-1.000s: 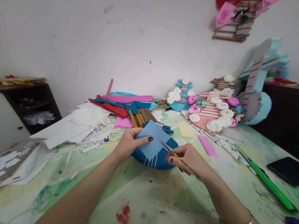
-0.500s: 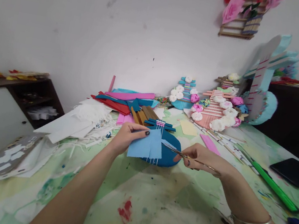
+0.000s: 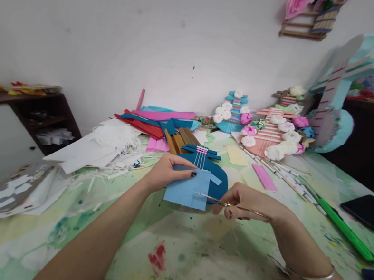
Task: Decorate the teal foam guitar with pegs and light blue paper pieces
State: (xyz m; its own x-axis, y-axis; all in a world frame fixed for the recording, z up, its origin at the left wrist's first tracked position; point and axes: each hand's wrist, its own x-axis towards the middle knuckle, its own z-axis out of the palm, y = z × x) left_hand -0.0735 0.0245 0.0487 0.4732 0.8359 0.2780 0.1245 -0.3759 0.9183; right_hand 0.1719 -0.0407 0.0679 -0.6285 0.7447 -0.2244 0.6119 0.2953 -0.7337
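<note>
My left hand [image 3: 170, 174] pinches the left side of a light blue sheet of paper [image 3: 185, 193] between thumb and fingers. A narrow strip of the same blue [image 3: 215, 179] juts out at the sheet's upper right; whether it is still joined, I cannot tell. My right hand [image 3: 244, 202] is closed around the handles of a pair of scissors [image 3: 211, 198], and the blades reach over the sheet's right part. Behind the sheet lies a dark blue lute-shaped craft piece [image 3: 219, 171] with white strings, partly covered by the paper.
Decorated lute models [image 3: 231, 123] stand along the wall. White sheets and shreds [image 3: 98, 148] and coloured strips [image 3: 162, 118] lie at left and back. A phone case [image 3: 9, 193] is on the left; a green cutter [image 3: 344, 230] and a black flat object [image 3: 371, 212] are on the right.
The scissors have moved from the sheet's upper right edge down over its right part. The sheet sits slightly lower and to the right, and a narrow strip now sticks out at its top.
</note>
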